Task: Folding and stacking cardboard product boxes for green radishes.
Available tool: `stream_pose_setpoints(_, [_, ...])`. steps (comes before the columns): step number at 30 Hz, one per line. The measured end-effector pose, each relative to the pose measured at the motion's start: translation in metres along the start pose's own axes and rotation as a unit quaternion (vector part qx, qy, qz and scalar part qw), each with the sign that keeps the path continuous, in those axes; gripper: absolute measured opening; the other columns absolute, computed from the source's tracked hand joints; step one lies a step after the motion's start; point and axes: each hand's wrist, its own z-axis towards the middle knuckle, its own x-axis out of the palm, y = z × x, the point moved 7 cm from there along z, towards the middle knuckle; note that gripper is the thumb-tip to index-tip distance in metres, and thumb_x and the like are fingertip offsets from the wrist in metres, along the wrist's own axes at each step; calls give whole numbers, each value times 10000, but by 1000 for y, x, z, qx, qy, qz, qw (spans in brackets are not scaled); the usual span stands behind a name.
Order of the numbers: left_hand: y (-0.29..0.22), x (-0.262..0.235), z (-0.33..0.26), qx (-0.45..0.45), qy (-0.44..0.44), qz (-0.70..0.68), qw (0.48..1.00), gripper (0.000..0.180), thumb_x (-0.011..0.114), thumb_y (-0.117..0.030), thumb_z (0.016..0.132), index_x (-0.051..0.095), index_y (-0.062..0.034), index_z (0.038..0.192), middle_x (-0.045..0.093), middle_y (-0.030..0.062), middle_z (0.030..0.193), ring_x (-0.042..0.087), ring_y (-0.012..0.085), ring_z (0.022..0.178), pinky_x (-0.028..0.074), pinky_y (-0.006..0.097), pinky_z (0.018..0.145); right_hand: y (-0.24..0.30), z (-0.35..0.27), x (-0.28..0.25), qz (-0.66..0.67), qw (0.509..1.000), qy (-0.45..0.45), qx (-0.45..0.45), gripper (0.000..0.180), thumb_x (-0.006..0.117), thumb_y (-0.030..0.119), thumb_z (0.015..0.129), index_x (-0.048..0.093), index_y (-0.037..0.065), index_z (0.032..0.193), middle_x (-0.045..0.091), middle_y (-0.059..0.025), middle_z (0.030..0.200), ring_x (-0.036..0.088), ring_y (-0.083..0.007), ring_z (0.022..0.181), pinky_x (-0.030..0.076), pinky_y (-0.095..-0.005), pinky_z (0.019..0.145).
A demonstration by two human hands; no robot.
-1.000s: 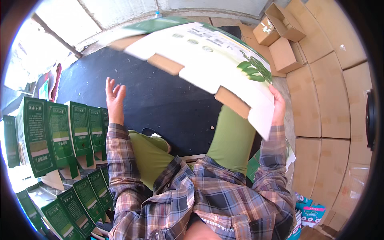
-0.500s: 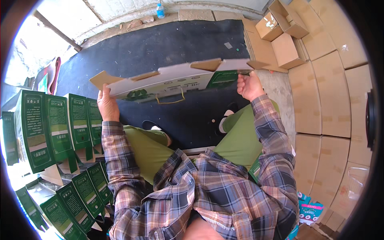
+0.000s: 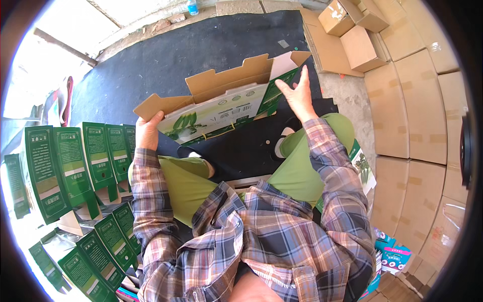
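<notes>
A green-and-white cardboard box (image 3: 221,108) with brown inner flaps stands opened out above my knees, over a black mat (image 3: 166,60). My left hand (image 3: 149,130) grips its lower left corner, thumb on the printed face. At the box's right end my right hand (image 3: 298,93) is flat with fingers spread, pressing against the green end flap. I sit in green trousers and a plaid shirt.
Rows of folded green boxes (image 3: 70,161) stand at my left. Plain brown cartons (image 3: 402,100) are stacked at the right, smaller ones (image 3: 352,30) at the top right. A flat printed box (image 3: 363,168) lies by my right thigh. A bottle (image 3: 191,7) stands at the far edge.
The flat box blank held up by my right hand came down in front of me and was opened into a box shape. My left hand took its left corner.
</notes>
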Motion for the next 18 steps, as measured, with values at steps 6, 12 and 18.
stream_pose_setpoints(6, [-15,17,-20,5,54,152,987,247,686,-25,768,641,-40,1010,617,-10,909,548,94,849,426,246,796,30,-3,13,-98,995,-23,-7,1147,785,386,672,19,-14,1426,121,-265,1466,237,-408,1338,319,-425,1050])
stream_pose_setpoints(12, [-28,33,-31,63,2,101,993,180,642,-37,824,628,-25,1004,629,19,966,576,118,923,468,275,816,10,12,5,-17,993,-82,-85,832,530,2,722,76,-51,1417,171,-262,1464,222,-334,1366,236,-359,1099])
stream_pose_setpoints(18, [-28,-5,-34,89,-158,-78,980,271,602,-80,870,557,-6,1128,605,81,1079,596,171,946,496,320,813,36,0,0,268,960,46,-74,777,437,-123,688,203,-15,1421,244,-143,1474,267,-197,1349,224,-300,1094])
